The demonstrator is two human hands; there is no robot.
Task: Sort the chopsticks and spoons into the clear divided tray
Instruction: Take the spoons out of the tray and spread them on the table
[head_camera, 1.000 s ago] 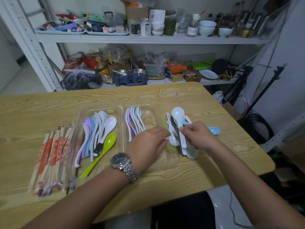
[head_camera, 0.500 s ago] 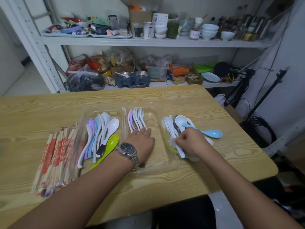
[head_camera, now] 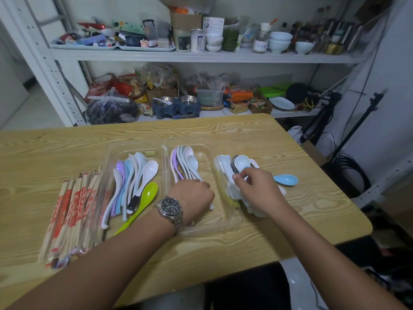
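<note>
spoons look mostly sorted from where i stand. the clear divided tray (head_camera: 212,229) has a loose fan of spoons in its left compartment, with a green spoon (head_camera: 143,202) poking over the near rim. its middle compartment holds a row of nested spoons (head_camera: 185,162) stacked on edge. the wrapped chopsticks (head_camera: 71,211) lie just beside the tray's left edge, in no compartment that i can make out. a loose pile (head_camera: 225,171) of white spoons lies at the tray's right end; i cannot tell through the clear plastic whether it is inside or just outside.

the left hand (head_camera: 192,198) is in the middle compartment, fingers curled down round the nested spoons' handles, with a white handle end showing beneath it. the right hand (head_camera: 259,189) is over the pile. its thumb and forefinger pinch what looks like the handle tip of the blue spoon (head_camera: 286,180), whose bowl sticks out away from the tray.

to do this step well, i'd lift the blue spoon straight up so it drags no neighbours. then i'd turn its bowl toward the tray's far rim like the rest and slot it against the row while the left hand braces it. that row looks ready to topple if let go.
</note>
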